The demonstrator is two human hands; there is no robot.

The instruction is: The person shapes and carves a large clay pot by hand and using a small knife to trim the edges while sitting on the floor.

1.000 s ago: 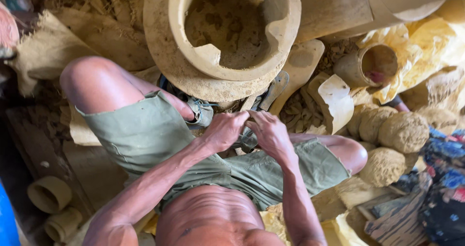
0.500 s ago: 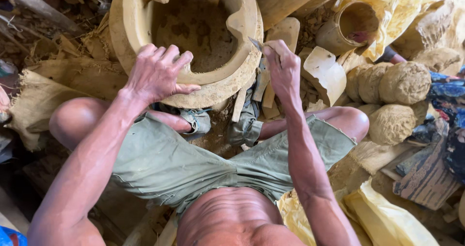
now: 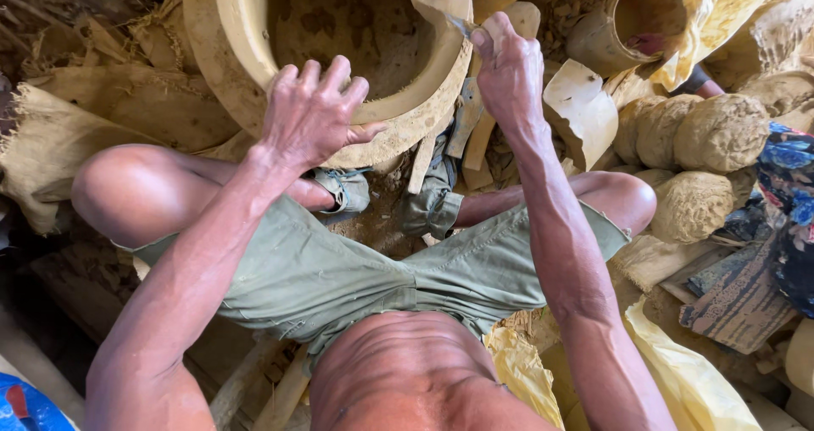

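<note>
A large round clay stove body (image 3: 242, 49) stands on the ground between my knees, thick-walled and hollow, with a raised lug on its rim at the right. My left hand (image 3: 312, 113) rests spread on the near rim, fingers apart, holding nothing. My right hand (image 3: 509, 66) is closed around a thin metal blade (image 3: 462, 25) whose tip touches the lug on the rim. I sit with legs apart in green shorts (image 3: 339, 270).
Lumps of raw clay (image 3: 721, 134) lie at the right beside a small clay cylinder (image 3: 636, 19) in yellow plastic sheeting. Curved clay pieces (image 3: 585, 109) and wooden tools (image 3: 421, 164) lie by the stove. Burlap sacking (image 3: 102, 117) covers the ground at left.
Both hands rose from my lap to the stove; the left settled on the near rim and the right brought the blade onto the rim lug. The view moved closer.
</note>
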